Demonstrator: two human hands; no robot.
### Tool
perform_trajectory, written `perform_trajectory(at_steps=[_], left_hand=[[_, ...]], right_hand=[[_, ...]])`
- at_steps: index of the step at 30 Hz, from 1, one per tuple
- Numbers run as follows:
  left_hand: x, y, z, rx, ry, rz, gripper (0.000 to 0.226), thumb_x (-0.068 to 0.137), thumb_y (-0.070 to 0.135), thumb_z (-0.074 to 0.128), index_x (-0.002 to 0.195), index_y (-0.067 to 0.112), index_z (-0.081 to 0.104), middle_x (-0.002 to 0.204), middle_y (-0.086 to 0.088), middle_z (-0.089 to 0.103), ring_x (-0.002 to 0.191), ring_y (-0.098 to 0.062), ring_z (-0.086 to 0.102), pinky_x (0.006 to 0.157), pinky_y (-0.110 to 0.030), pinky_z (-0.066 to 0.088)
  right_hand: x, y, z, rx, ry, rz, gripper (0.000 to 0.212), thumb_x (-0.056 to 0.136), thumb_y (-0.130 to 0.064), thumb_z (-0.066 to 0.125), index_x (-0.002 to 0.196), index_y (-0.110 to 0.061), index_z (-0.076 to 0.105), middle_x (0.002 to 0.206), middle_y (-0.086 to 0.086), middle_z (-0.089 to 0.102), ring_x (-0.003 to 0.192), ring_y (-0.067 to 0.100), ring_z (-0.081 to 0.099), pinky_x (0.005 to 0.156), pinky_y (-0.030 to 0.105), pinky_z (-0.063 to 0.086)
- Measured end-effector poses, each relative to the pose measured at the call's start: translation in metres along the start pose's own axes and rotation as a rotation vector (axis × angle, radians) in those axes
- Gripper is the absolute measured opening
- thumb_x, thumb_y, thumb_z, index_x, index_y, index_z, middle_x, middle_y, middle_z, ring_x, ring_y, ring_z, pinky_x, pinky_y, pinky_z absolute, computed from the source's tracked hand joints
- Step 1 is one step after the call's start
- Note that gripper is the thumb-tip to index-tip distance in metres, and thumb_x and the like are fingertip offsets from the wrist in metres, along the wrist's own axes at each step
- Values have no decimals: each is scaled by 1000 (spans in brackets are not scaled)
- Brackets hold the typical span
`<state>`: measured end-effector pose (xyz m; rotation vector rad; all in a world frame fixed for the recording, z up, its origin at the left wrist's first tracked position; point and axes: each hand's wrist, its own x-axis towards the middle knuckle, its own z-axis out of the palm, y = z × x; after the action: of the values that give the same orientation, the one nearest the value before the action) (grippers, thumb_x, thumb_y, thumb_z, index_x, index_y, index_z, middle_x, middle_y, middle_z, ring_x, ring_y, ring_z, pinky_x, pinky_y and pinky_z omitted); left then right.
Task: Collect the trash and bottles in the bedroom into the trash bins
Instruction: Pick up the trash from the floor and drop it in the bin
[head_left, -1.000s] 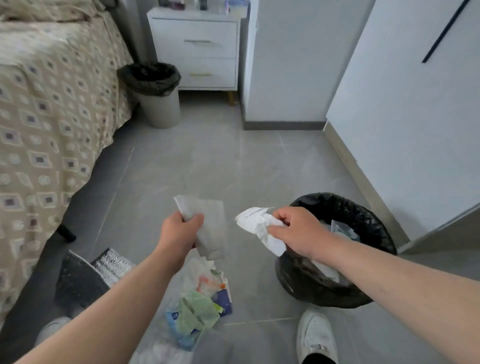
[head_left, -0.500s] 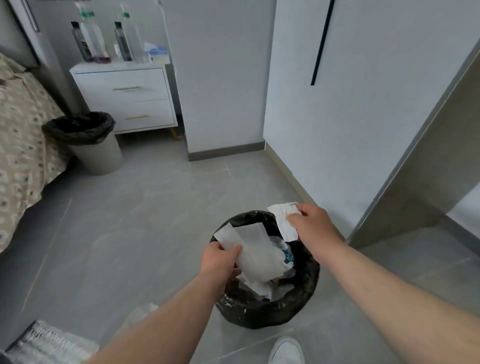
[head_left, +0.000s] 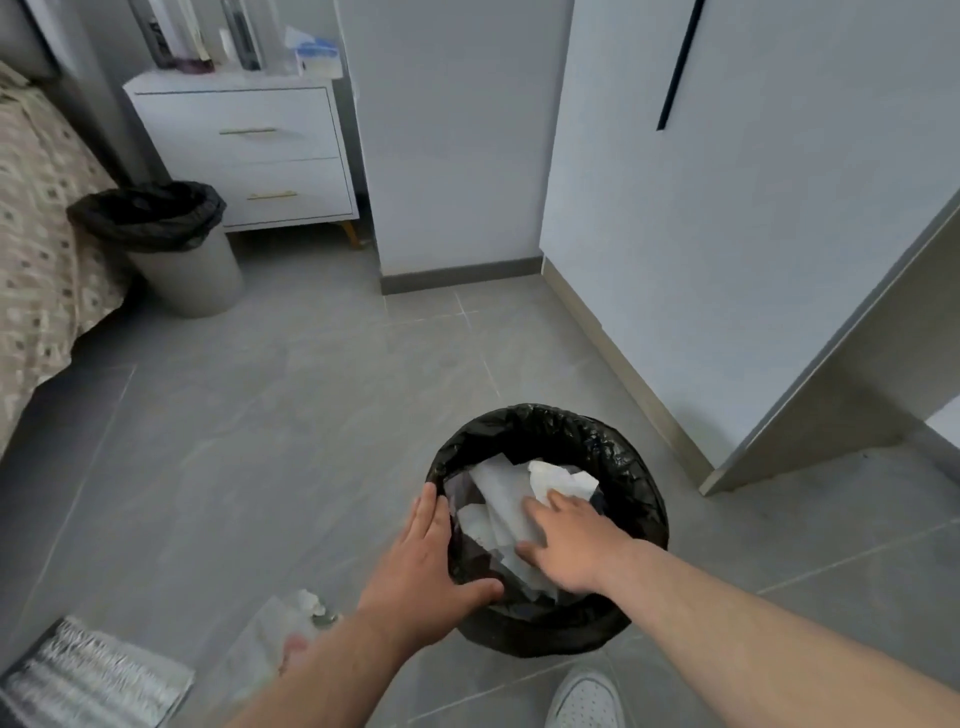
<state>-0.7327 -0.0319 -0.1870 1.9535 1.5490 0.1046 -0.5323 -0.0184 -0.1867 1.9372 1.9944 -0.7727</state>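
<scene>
A round bin with a black liner (head_left: 613, 447) stands on the floor just in front of me, with white crumpled paper (head_left: 506, 493) lying inside. My left hand (head_left: 423, 566) rests flat on the bin's near left rim, fingers spread, holding nothing. My right hand (head_left: 569, 543) hovers palm down over the paper in the bin, fingers apart. More trash (head_left: 291, 618), pale and blurred, lies on the floor left of my left forearm. Several bottles (head_left: 176, 36) stand on the white nightstand (head_left: 249, 150) at the back.
A second grey bin with a black liner (head_left: 156, 228) stands between the bed (head_left: 36, 249) and the nightstand. A white wardrobe (head_left: 727, 208) runs along the right. A grey striped mat (head_left: 88, 675) lies bottom left. My white shoe (head_left: 587, 696) is beside the near bin.
Both hands have let go of their papers, which now lie in the near bin. The left hand went down onto the rim and the right hand opened over the trash.
</scene>
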Motion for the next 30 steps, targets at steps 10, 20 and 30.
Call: perform_trajectory(at_steps=[10,20,30], left_hand=[[-16,-33,-18,-41,68,105,83,86,64,44,152,31,6,160,4,-13,147,-11,-13,118,-31,4],[-118,-232,-28,-154,59,-457,46,93,38,50,132,14,49,138,-4,47,119,-22,53,98,-30,40],[-87,-301,31,-164,-42,-513,85,78,50,65,144,10,28,152,-12,28,142,-25,26,113,-34,25]], right_hand=[[17,-34,-19,-146,254,104,58,94,-56,23,120,-18,58,135,13,50,124,33,45,103,45,38],[27,-217,17,-8,304,-426,28,93,-20,46,113,-10,62,118,9,58,114,27,50,93,35,44],[83,-240,160,-10,-274,-64,36,87,-30,49,116,-11,58,120,13,61,108,32,60,79,30,46]])
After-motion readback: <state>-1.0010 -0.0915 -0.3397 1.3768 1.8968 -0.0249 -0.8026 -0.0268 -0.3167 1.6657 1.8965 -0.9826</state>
